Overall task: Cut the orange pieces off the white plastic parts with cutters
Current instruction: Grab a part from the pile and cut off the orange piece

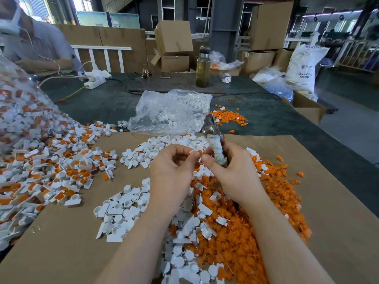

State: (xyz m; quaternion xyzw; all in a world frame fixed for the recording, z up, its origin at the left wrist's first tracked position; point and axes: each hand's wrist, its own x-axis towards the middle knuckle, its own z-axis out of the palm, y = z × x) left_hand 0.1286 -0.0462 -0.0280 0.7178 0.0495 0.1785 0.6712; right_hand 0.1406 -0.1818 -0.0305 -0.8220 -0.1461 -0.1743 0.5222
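My left hand (174, 169) pinches a small white plastic part (194, 152) with an orange bit between thumb and fingers, above the cardboard sheet. My right hand (233, 173) grips the cloth-wrapped handles of metal cutters (213, 128), whose jaws point up and away from the part. The two hands almost touch at the fingertips. Below them lies a heap of cut orange pieces (246, 232) mixed with white parts. A pile of uncut white-and-orange parts (51, 171) spreads at the left.
A cardboard sheet (71, 242) covers the near table. A clear bag of white parts (170, 111) lies behind the hands, a small orange heap (229, 117) to its right. A bottle (203, 68), a power strip (94, 83) and boxes stand farther back. Another person (34, 42) sits far left.
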